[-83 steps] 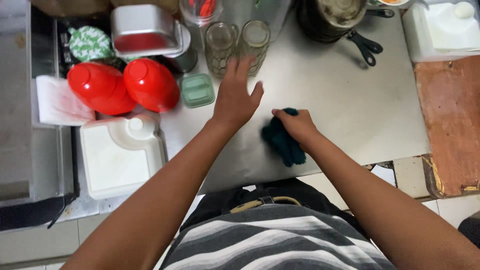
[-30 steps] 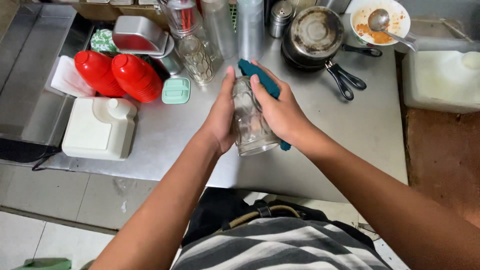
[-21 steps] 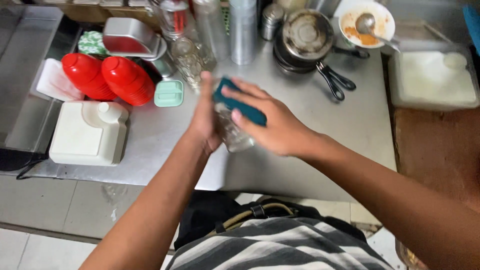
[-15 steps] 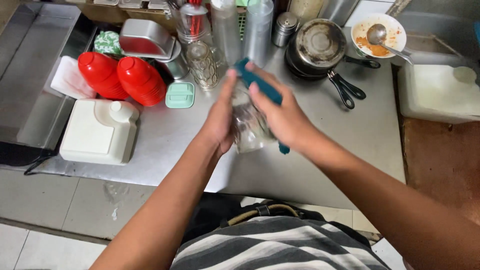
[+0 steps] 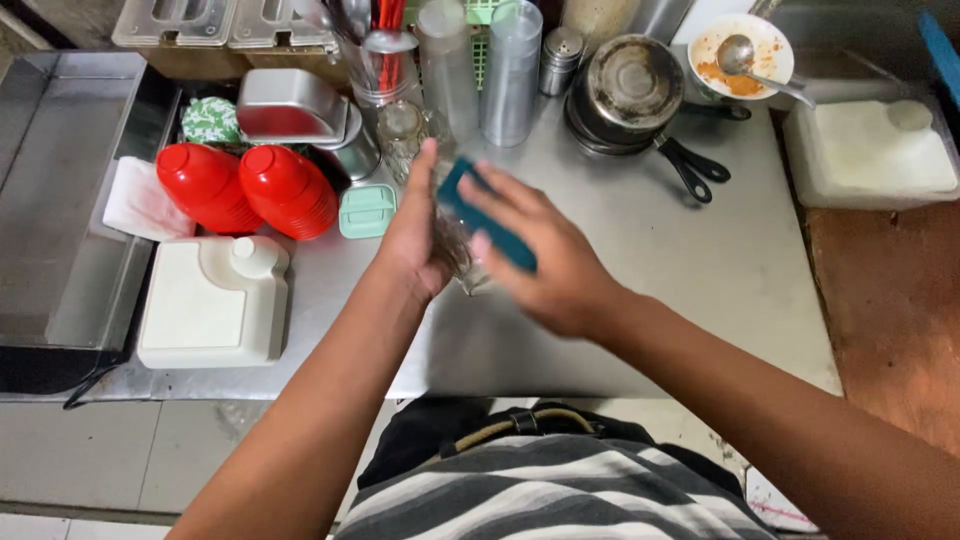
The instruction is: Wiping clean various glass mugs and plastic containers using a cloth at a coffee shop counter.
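My left hand (image 5: 415, 235) grips a clear glass jar (image 5: 458, 255) above the steel counter (image 5: 600, 290). My right hand (image 5: 545, 255) presses a dark teal cloth (image 5: 490, 225) against the jar's upper side; the hand is blurred. Most of the jar is hidden between the two hands. Just behind them stand another clear glass (image 5: 402, 130) and two tall plastic tumblers (image 5: 510, 70).
Two red bottles (image 5: 250, 188), a small green lidded box (image 5: 367, 210) and a white jug (image 5: 212, 300) lie to the left beside a steel sink (image 5: 60, 220). Stacked pans (image 5: 630, 95), a bowl with a spoon (image 5: 742, 55) and a white container (image 5: 870, 150) stand at the back right.
My left hand took a glass jar from the counter and lifted it. My right hand brought the teal cloth onto the jar and has been moving it over the glass.
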